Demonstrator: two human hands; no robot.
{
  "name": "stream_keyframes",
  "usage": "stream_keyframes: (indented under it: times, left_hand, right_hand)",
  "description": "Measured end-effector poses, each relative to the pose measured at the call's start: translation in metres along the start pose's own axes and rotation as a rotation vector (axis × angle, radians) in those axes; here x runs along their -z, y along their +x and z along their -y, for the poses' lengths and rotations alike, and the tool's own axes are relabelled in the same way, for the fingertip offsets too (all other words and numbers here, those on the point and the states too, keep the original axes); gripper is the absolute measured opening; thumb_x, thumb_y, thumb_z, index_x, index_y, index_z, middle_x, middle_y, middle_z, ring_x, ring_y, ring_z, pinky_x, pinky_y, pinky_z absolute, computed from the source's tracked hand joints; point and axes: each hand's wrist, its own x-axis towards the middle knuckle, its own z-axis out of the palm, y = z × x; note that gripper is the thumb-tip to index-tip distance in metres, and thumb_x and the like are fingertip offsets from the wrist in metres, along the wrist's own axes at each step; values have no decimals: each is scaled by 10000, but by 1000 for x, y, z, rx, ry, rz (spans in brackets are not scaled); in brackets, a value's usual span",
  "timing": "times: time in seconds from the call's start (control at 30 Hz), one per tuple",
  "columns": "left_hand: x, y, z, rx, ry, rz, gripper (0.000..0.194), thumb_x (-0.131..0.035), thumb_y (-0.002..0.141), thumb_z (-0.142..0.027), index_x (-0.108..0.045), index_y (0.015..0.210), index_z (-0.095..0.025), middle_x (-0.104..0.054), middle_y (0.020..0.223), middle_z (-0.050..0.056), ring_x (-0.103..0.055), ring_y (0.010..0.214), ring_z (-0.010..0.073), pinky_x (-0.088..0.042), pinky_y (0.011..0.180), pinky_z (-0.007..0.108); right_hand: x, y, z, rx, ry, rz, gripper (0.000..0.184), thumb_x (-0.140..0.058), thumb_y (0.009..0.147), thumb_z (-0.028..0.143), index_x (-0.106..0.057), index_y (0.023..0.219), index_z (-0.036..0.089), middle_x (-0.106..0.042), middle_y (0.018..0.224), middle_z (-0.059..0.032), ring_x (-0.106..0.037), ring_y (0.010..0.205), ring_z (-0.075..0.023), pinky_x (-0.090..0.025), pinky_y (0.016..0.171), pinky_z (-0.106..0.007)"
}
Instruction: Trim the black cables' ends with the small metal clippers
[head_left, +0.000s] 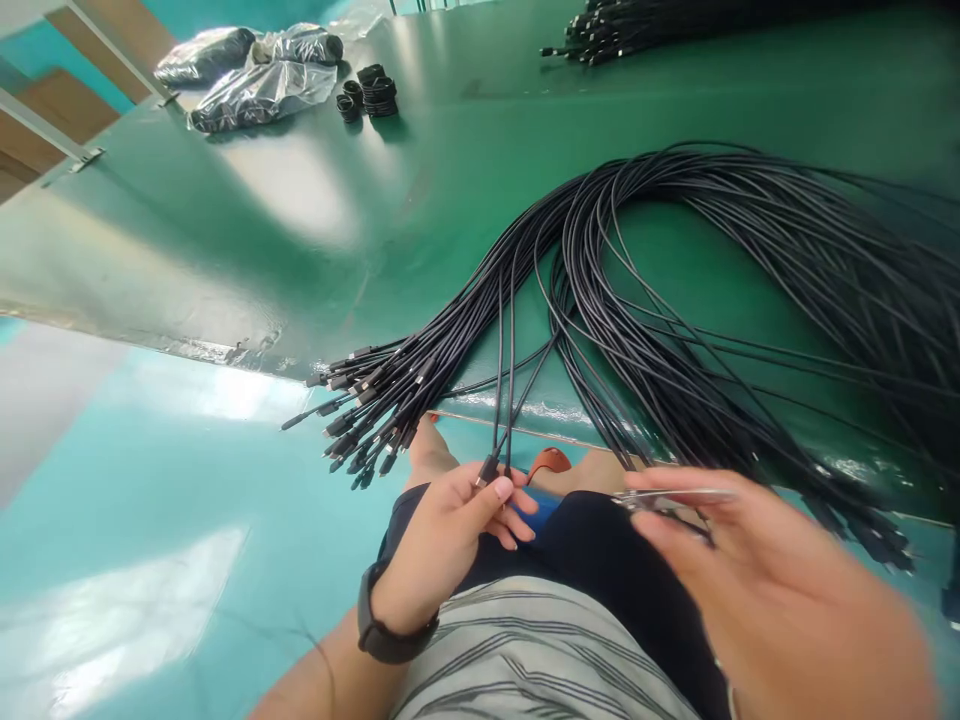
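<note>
the work in hand appears partway through, judged from how things lie. two slim black cables with dark moulded connector ends (489, 469) are singled out in the left hand (454, 515), while a broad fan of loose black cables with metal-tipped plugs (367, 400) lies ungathered over the near edge of the glossy green tabletop (262, 250). a second mass of black connector ends (877, 530) hangs at the lower right. small coils of black cable (379, 92) and clear plastic bags with dark contents (262, 95) sit at the far left; these look further along than the loose lengths, though how many of the loose cables are already dealt with cannot be told.

the left hand is partly closed, thumb and fingers pinching the two cables near their connectors, the other fingers loosely spread. the right hand (787, 570) is half curled about a slender silver metal tool (675, 494), possibly tweezers or small snips, as blur hides its form. the held connectors lie at the left fingertips, beyond the table edge and above the lap; the tool is to their right, apart from them. the fan lies just beyond the left hand and to its left.
</note>
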Motion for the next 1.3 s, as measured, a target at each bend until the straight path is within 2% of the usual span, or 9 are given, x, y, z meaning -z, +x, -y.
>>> stream_keyframes:
  times: [0.1, 0.2, 0.33, 0.5, 0.67, 0.8, 1.03, 1.2, 1.3]
  left_hand:
    - [-5, -2, 0, 16, -115, 85, 209, -643, 880, -303, -661, 916, -97, -715, 747, 55, -668, 548, 109, -492, 481, 163]
    - [-11, -3, -3, 18, -226, 198, 235, -656, 870, -329, -668, 845, -96, -732, 766, 77, -687, 540, 115, -510, 469, 150]
    - [-18, -2, -6, -9, -287, 250, 234, -690, 845, -341, -661, 842, -109, -724, 744, 65, -702, 546, 135, -517, 461, 158]
    - [-20, -2, -6, -68, -222, 265, 217, -630, 892, -335, -647, 855, -122, -713, 747, 59, -689, 551, 126, -530, 526, 188]
    - [-22, -3, -8, -91, -178, 242, 201, -625, 895, -312, -648, 853, -117, -715, 745, 68, -685, 557, 140, -540, 564, 222]
    - [-25, -4, -10, -91, -164, 207, 206, -648, 878, -317, -656, 829, -117, -702, 723, 54, -679, 555, 134, -531, 564, 216]
    - [-24, -5, -8, -88, -141, 198, 209, -657, 871, -331, -653, 840, -125, -703, 728, 49, -686, 549, 139, -545, 564, 225]
    - [-23, -3, -6, -91, -179, 225, 192, -646, 884, -315, -658, 860, -125, -717, 743, 40, -701, 563, 124, -554, 567, 201]
    - [-26, -3, -6, -74, -172, 160, 226, -716, 826, -328, -632, 829, -118, -718, 691, 34, -693, 528, 127, -549, 524, 195]
  right_hand:
    - [-21, -4, 4, 70, -50, 115, 159, -731, 793, 347, -735, 947, 307, -741, 1067, -42, -667, 1058, -318, -532, 941, -452]
    - [-33, 1, 1, -110, 322, 225, 126, -707, 835, 345, -707, 943, 278, -744, 1090, -55, -696, 1019, -283, -608, 805, -391]
    - [-41, 12, -1, -246, 629, 219, 107, -707, 850, 291, -684, 943, 244, -759, 977, -56, -715, 936, -250, -628, 747, -375]
    - [-44, 21, 4, -256, 676, 234, 82, -726, 842, 269, -697, 909, 232, -756, 896, -28, -721, 818, -176, -616, 729, -279]
    - [-44, 22, 7, -291, 678, 275, 97, -720, 844, 293, -694, 898, 217, -741, 865, -27, -680, 596, -142, -599, 519, -263]
    - [-43, 23, 6, -289, 675, 290, 100, -723, 841, 288, -694, 881, 201, -732, 840, -32, -659, 550, -134, -579, 460, -258]
    - [-44, 26, 4, -255, 622, 239, 103, -736, 827, 294, -700, 860, 203, -738, 843, -36, -697, 629, -164, -588, 501, -265]
    - [-42, 24, 1, -262, 638, 210, 114, -730, 835, 296, -696, 882, 198, -753, 867, -47, -720, 737, -181, -612, 704, -315]
    - [-41, 22, -2, -290, 666, 221, 150, -739, 824, 322, -681, 897, 205, -755, 879, -52, -723, 821, -200, -596, 762, -321]
